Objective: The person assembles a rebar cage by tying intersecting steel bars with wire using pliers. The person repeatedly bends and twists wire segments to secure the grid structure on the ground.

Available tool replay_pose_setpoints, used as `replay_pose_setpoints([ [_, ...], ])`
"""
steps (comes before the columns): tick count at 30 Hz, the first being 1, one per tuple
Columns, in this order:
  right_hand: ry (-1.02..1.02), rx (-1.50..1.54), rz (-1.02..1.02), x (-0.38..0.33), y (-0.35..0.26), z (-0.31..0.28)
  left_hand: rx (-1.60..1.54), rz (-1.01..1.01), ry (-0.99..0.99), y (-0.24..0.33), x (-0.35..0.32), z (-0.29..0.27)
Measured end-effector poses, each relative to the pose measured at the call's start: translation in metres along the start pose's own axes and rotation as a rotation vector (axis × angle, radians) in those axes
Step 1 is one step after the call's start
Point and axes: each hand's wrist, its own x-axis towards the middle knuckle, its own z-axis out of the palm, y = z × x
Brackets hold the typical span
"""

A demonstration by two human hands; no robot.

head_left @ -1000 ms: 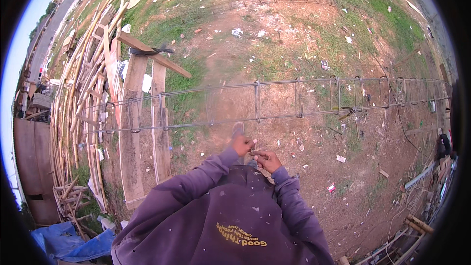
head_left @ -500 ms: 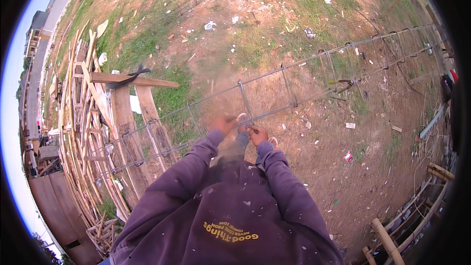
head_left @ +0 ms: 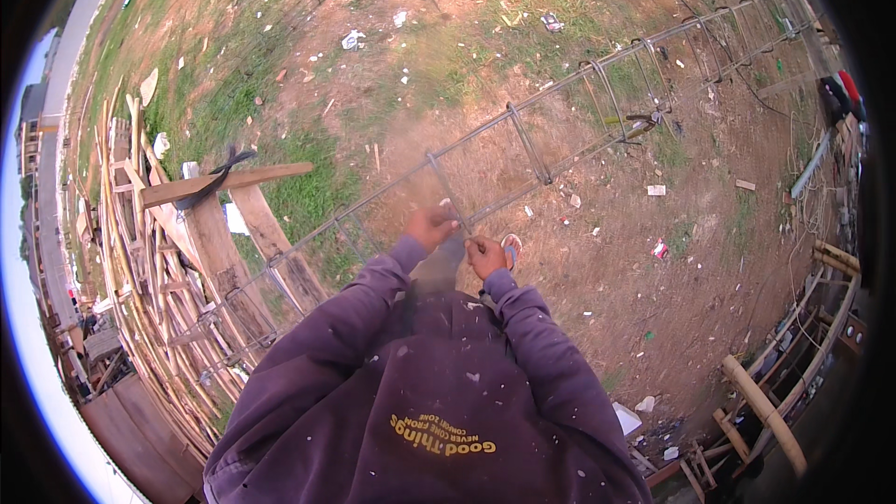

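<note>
A long steel rebar cage (head_left: pixel 476 135) runs from lower left to upper right in front of me, with stirrups (head_left: pixel 527 142) spaced along its bars. At its near lower bar, my left hand (head_left: pixel 432 227) is closed in a pinch beside a stirrup. Just to the right and slightly nearer, my right hand (head_left: pixel 485 256) is curled shut against the same joint. Anything between the fingers is too small to make out. Farther right, pincers (head_left: pixel 642 126) with yellowish handles hang at the cage's lower bar.
On the left, a wooden trestle (head_left: pixel 224 185) with a black strip tied on it supports the cage. Bamboo poles (head_left: pixel 140 289) are piled beyond it. Bamboo framing (head_left: pixel 765 415) stands at lower right. Litter dots the dirt and grass (head_left: pixel 597 215); my sandalled foot (head_left: pixel 511 247) is below.
The view has turned, so the cage slopes more steeply. My left hand, blurred before, now shows a clearer pinch. Both hands stay close together at the stirrup joint.
</note>
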Motion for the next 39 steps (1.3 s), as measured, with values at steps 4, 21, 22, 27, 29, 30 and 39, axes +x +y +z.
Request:
replay_pose_setpoints([
  [4, 0.105, 0.094, 0.087, -0.001, -0.001, 0.010, 0.182, 0.095, 0.113, 0.008, -0.004, 0.011],
  [21, 0.067, 0.387, 0.059, -0.010, -0.012, 0.013, 0.160, -0.228, -0.037, 0.010, 0.005, 0.021],
  [22, 0.084, 0.382, 0.060, -0.009, -0.012, 0.014, 0.134, -0.234, -0.047, 0.010, 0.005, 0.024],
  [27, 0.048, 0.274, 0.109, -0.012, -0.013, 0.009, 0.130, -0.160, 0.012, 0.002, 0.003, 0.030],
  [29, 0.028, 0.269, 0.091, -0.014, -0.015, 0.007, 0.091, -0.172, 0.031, -0.001, 0.001, 0.029],
  [30, 0.015, 0.279, 0.058, -0.014, -0.016, 0.006, 0.064, -0.179, 0.039, -0.002, -0.001, 0.028],
  [39, 0.000, -0.138, -0.096, -0.018, -0.045, -0.010, 0.235, 0.036, 0.172, -0.001, -0.011, 0.033],
])
